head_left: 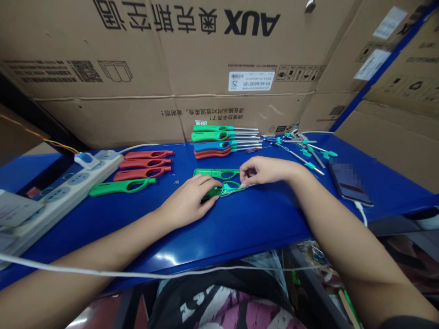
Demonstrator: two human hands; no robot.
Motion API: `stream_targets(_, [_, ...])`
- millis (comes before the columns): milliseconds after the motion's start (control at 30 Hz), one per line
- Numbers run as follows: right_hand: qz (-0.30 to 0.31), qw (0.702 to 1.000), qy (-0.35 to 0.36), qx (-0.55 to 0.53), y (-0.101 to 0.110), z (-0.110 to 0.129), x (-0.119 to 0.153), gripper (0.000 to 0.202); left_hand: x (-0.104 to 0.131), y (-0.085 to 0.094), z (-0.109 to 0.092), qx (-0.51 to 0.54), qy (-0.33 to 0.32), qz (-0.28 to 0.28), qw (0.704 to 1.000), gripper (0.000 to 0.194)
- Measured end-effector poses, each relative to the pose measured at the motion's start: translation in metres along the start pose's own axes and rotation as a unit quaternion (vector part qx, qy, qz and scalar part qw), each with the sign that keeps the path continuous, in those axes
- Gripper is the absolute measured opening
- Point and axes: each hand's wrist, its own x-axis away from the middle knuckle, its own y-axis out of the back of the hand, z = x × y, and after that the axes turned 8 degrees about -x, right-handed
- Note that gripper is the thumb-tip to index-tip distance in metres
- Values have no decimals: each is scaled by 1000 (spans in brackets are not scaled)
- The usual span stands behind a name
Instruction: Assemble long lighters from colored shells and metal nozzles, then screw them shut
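Note:
In the middle of the blue table, my left hand [197,196] is closed on the handle end of an opened green lighter casing [230,185], with its inner wires showing. My right hand [264,171] pinches at the other end of that casing, where a thin wire or rod shows; what exactly the fingertips hold is too small to make out. Just behind lies another green casing piece [214,172]. Beyond my hands is a stack of long-nosed lighters [212,146] in green, blue and red, their metal tubes pointing right.
Red casings [146,163] and a green casing [123,186] lie at left beside a white power strip [75,183]. Metal tubes with teal parts [305,153] are scattered at right, near a phone [350,180] on a cable. A cardboard wall [137,119] stands behind. A white cable [103,273] crosses in front.

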Motion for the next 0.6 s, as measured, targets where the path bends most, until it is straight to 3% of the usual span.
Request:
stream_targets(167, [-31,999,21,6,2,-3,1,33,0,1,0,8,-2,-2,1000,21])
stream_targets(233, [-99,995,21,10,7,-9,0,36,0,1,0,11,-5,-6,1000,21])
stream_targets(300, [-210,977,3,28,15,-20,1,32,0,1,0,11,-8,-8,1000,21])
stream_targets(400, [-414,904,-77,77,32,-47,6,16,0,0,0,11,-10,-7,1000,21])
stream_targets(467, [-504,845,-152,94,44,-68,12,13,1,0,-1,11,-10,-8,1000,21])
stream_targets(600, [-573,771,-263,87,57,-101,22,25,2,-1,-1,11,-11,-8,1000,22])
